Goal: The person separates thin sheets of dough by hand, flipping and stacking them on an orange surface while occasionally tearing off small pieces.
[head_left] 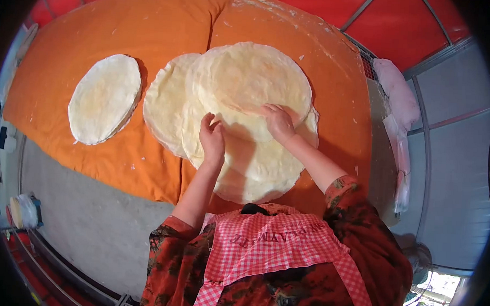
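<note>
Several large, thin, pale round flatbreads overlap in a loose pile in the middle of the orange cloth. The top flatbread (262, 77) lies toward the far side, over a wider flatbread (277, 165) nearer my body. My right hand (279, 123) rests on the near edge of the top one, fingers stretched flat. Just above the pile's left part is my left hand (212, 140), its fingers slightly bent and apart, holding nothing. Another flatbread (162, 105) sticks out from the pile on the left.
A separate stack of whitish flatbreads (105, 100) lies at the left on the orange cloth (168, 29). Pale flour-like marks dot the cloth. A pinkish-white bundle (396, 94) is by the right edge. Grey floor (107, 174) shows at the lower left, near a metal rail (67, 274).
</note>
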The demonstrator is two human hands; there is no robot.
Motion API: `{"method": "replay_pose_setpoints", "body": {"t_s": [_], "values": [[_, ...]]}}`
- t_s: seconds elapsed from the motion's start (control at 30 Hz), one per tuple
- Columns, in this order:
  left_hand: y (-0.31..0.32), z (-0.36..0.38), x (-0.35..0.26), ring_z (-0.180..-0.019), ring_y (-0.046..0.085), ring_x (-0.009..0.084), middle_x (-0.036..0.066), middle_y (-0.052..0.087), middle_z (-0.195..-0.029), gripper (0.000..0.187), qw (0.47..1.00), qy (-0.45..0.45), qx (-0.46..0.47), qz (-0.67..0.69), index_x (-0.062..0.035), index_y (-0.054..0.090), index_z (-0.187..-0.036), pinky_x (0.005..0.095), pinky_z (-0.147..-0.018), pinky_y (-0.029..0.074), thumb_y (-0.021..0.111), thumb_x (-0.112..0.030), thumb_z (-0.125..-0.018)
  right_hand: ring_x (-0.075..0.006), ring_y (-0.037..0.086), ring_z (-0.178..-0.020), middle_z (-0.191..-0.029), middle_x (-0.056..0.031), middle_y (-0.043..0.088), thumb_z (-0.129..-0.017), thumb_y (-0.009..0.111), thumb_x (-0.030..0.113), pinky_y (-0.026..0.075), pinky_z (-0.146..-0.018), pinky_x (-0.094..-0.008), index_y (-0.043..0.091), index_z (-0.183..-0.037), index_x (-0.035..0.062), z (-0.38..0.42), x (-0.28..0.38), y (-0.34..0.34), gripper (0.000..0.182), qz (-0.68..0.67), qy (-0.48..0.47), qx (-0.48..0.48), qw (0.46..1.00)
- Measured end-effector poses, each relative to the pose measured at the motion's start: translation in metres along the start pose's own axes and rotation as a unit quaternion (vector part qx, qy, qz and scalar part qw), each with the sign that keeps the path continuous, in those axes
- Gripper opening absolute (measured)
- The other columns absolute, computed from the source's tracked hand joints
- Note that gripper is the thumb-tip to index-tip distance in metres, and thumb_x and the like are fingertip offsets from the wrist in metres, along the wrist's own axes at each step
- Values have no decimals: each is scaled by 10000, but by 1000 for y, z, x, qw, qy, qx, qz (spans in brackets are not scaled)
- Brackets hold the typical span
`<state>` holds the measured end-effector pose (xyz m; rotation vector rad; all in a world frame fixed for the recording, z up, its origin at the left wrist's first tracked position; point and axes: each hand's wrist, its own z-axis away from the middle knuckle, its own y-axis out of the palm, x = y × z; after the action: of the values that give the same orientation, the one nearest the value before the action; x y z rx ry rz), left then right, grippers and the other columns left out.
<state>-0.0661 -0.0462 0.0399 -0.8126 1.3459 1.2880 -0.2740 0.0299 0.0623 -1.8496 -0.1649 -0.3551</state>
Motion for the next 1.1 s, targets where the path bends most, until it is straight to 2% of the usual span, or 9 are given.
{"method": "replay_pose_setpoints", "body": {"t_s": [0.13, 0.23, 0.43, 0.63, 0.73, 0.83, 0.93, 0.97, 1.1], "values": [[6, -22, -5, -1026, 566, 203, 147, 487, -1308, 475, 997, -67, -12, -23, 32, 406, -1334, 297, -827, 496, 528, 10, -875, -319, 535, -1125, -1154, -155, 601, -796, 531, 20, 449, -934, -387, 606, -1096, -3, 6, 7, 11, 310, -23, 37, 9, 999], [7, -22, 0, -1011, 577, 223, 166, 480, -1260, 466, 986, 69, -24, -150, 36, 436, -1305, 301, -823, 494, 529, 18, -849, -316, 545, -1113, -1140, -149, 609, -798, 568, 40, 454, -930, -387, 616, -1087, 3, 9, 1, 14, 295, -53, 17, -21, 998], [17, -24, -3, -923, 579, 224, 180, 450, -1224, 477, 985, 25, -32, -168, 43, 425, -1297, 299, -795, 499, 545, 16, -836, -306, 552, -1103, -1150, -129, 610, -809, 584, 57, 458, -923, -382, 636, -1049, 2, 7, -11, 20, 252, -72, 23, -28, 997], [30, -28, -1, -963, 544, 286, 215, 441, -1195, 553, 956, 104, -50, -270, 46, 399, -1313, 358, -875, 465, 602, -13, -801, -310, 561, -1089, -1160, -134, 612, -801, 600, 48, 448, -939, -374, 635, -1078, 9, 7, -6, 13, 282, -97, 42, -9, 994], [26, -51, 12, -1034, 520, 341, 246, 437, -1203, 593, 940, 87, -56, -326, 61, 396, -1305, 391, -909, 443, 637, -26, -770, -305, 573, -1060, -1116, -126, 625, -827, 603, 110, 464, -890, -384, 634, -1054, 14, 8, -7, 14, 249, -94, 32, -33, 995], [21, -72, 17, -1053, 518, 381, 274, 454, -1194, 601, 975, -43, -62, -210, 83, 408, -1284, 393, -906, 446, 657, -59, -757, -302, 579, -1052, -1112, -127, 627, -842, 601, 125, 466, -884, -377, 636, -1059, 22, 7, -10, 16, 242, -131, 48, -37, 990], [9, -79, 9, -981, 562, 389, 252, 537, -1100, 588, 940, -19, -98, -327, 106, 426, -1255, 391, -864, 471, 663, -100, -758, -293, 583, -1055, -1123, -126, 626, -857, 595, 137, 466, -884, -368, 637, -1063, 22, 4, -12, 13, 239, -153, 78, -8, 985], [5, -80, 10, -869, 605, 354, 217, 599, -955, 546, 943, -55, -72, -322, 125, 452, -1199, 379, -793, 499, 659, -117, -756, -292, 587, -1051, -1117, -126, 630, -861, 594, 143, 466, -885, -366, 638, -1061, 21, 4, -13, 13, 238, -156, 87, -14, 984], [6, -56, 5, -708, 608, 273, 167, 594, -816, 408, 979, -79, -95, -163, 111, 504, -1065, 364, -611, 508, 648, -88, -739, -292, 604, -1027, -1083, -131, 646, -870, 592, 164, 467, -883, -362, 641, -1048, 12, 7, -8, 10, 239, -174, 116, -20, 978]]}}
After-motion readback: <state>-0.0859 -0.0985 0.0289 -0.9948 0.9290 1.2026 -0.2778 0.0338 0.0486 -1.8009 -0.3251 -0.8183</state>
